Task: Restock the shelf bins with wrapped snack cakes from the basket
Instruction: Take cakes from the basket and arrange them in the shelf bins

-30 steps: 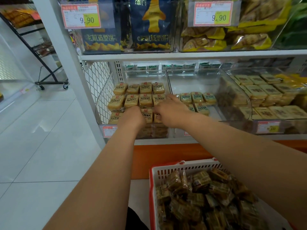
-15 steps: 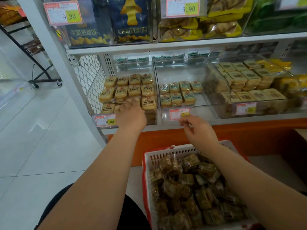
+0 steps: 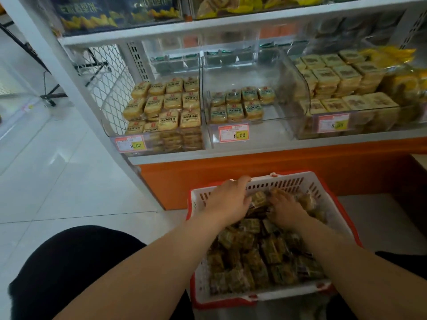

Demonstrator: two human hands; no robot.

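A white basket with a red rim point(image 3: 288, 180) sits on the floor in front of me, heaped with wrapped snack cakes point(image 3: 265, 255). Both my hands are down in it at its far end. My left hand point(image 3: 227, 202) lies palm down with its fingers curled over cakes by the far wall. My right hand point(image 3: 285, 207) presses its fingers into the pile beside it. Neither grip is visible. On the shelf above, the left clear bin point(image 3: 159, 144) is stacked with yellow cakes point(image 3: 161, 107). The middle bin point(image 3: 272, 125) holds two short rows of cakes point(image 3: 240, 105).
A third bin point(image 3: 369, 125) at the right is packed with pale wrapped cakes. An orange base panel point(image 3: 254, 174) runs under the shelf, just behind the basket. My dark-clothed knee point(image 3: 76, 262) is at lower left, over white floor tiles point(image 3: 69, 181). A black rack point(image 3: 50, 95) stands far left.
Both hands have left the left bin and come down into the basket, the right one first. My view has tilted downward, so the basket now sits at centre.
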